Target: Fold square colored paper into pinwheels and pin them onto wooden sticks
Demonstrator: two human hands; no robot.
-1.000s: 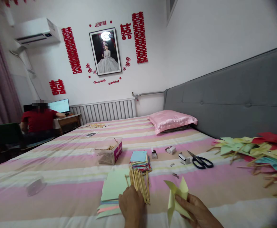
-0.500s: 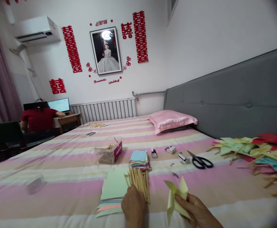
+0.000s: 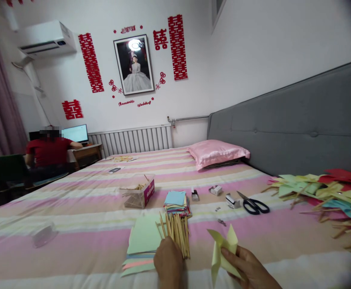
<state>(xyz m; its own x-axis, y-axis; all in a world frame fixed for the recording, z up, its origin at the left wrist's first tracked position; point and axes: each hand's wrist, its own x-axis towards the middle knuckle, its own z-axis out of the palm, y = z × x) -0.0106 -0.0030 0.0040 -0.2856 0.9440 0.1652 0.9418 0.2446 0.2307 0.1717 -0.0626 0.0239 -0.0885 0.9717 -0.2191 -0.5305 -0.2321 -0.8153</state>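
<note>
My right hand [image 3: 249, 269] holds a folded pale-yellow paper pinwheel [image 3: 223, 251] low in the view, its points sticking up. My left hand [image 3: 168, 263] rests on the near end of a bundle of thin wooden sticks [image 3: 177, 235] lying on the striped bed; its fingers are hidden beneath it. Under the sticks lies a green sheet [image 3: 145, 239] on top of a few coloured sheets. Just beyond the sticks stands a stack of small coloured paper squares [image 3: 177, 202].
Black scissors [image 3: 253, 204], a stapler [image 3: 232, 200] and small boxes lie beyond the pinwheel. Several finished pinwheels [image 3: 322, 192] are heaped at the right. A clear box of sticks [image 3: 137, 192] sits mid-bed, a pink pillow [image 3: 217, 152] behind. A person in red [image 3: 47, 154] sits at a far desk.
My left hand has shifted slightly right and nearer on the stick bundle, and one stick now juts out at the bundle's left. The right hand and pinwheel hold still.
</note>
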